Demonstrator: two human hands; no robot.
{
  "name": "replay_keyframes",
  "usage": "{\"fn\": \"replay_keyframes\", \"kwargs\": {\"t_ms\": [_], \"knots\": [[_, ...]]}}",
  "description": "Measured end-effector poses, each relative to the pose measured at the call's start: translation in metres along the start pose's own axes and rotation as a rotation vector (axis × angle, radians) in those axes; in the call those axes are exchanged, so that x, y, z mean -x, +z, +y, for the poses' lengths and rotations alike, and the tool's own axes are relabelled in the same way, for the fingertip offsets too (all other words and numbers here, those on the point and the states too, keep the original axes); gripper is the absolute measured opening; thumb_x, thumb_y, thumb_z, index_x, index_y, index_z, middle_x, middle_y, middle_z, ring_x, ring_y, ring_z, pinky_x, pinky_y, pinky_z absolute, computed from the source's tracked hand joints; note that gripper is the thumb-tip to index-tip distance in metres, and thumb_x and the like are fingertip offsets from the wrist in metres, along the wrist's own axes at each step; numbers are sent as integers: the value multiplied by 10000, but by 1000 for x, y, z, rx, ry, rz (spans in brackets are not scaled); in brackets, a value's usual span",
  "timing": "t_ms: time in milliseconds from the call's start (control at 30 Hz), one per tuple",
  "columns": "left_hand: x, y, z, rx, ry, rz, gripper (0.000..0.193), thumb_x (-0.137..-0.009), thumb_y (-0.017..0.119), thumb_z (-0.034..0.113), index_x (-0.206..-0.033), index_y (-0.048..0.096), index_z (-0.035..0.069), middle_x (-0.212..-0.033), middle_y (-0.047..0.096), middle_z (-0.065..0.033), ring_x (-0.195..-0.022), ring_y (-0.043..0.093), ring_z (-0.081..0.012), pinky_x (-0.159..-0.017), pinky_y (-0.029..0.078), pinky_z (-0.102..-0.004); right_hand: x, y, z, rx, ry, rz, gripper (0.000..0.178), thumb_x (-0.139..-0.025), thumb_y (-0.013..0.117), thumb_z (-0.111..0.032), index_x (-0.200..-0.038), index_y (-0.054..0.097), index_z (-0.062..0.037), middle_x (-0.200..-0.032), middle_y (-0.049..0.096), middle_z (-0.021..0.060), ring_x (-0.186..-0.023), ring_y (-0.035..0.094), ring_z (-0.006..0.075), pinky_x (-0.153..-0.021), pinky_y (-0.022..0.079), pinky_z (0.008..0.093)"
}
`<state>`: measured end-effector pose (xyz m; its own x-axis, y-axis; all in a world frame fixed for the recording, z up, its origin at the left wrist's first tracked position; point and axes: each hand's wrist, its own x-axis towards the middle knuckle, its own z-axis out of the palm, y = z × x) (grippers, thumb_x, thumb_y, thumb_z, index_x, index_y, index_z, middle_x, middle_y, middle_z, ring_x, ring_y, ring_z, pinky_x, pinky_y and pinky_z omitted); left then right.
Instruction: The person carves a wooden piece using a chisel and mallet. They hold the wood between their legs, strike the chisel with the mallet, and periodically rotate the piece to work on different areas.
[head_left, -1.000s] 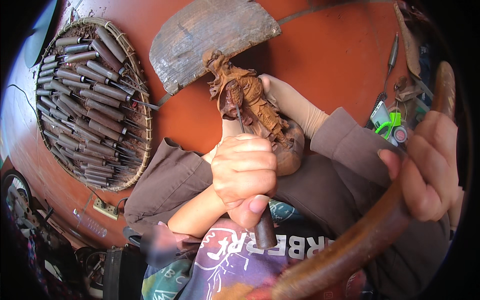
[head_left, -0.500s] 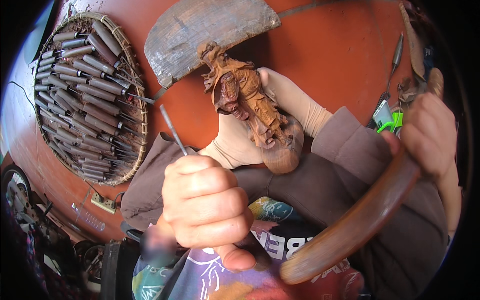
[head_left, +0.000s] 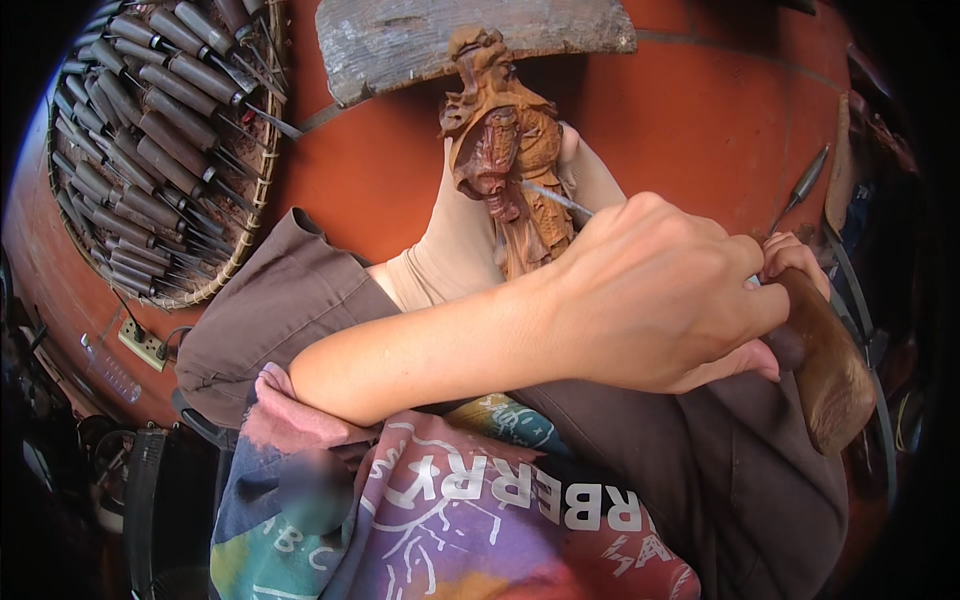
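Note:
My left forearm reaches across to the right, and my left hand is closed round a carving chisel. Its thin metal blade slants to the middle of a carved wooden figure, where the tip seems to touch. My fist hides most of the handle. Beyond it, my right hand grips a curved wooden mallet, whose thick end lies close beside the chisel's butt; whether they touch I cannot tell. Between my feet in beige socks the figure stands propped, its lower part behind my left hand.
A round woven basket at the left holds many wooden-handled chisels. Behind the figure lies a half-round wooden board on the red tiled floor. A pointed tool with a dark handle lies at the right. A power strip sits at the left.
My left hand has swung right and forward, bringing the chisel's blade onto the figure. The mallet has turned, its thick end now near the chisel's butt. The view has shifted.

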<state>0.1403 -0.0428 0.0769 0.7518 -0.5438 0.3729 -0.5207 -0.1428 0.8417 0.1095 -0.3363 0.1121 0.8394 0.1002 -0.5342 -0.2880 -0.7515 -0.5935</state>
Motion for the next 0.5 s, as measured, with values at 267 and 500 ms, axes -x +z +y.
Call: {"fn": "replay_keyframes", "kwargs": {"t_ms": [267, 500], "knots": [[7, 19, -18, 83, -53, 143, 325, -803, 751, 477, -974, 730, 202, -687, 520, 12, -580, 610, -165, -482, 457, -317, 9, 9, -3, 12, 126, -1, 311, -736, 814, -14, -921, 564, -31, -830, 581, 78, -796, 547, 223, -823, 452, 415], [13, 22, -27, 80, -61, 142, 340, -759, 786, 453, -986, 742, 203, -693, 535, 18, -590, 620, -173, -504, 473, -328, 10, 11, -4, 22, 169, -2, 311, -746, 808, -13, -953, 576, -29, -860, 590, 73, -825, 555, 211, -829, 457, 398]]}}
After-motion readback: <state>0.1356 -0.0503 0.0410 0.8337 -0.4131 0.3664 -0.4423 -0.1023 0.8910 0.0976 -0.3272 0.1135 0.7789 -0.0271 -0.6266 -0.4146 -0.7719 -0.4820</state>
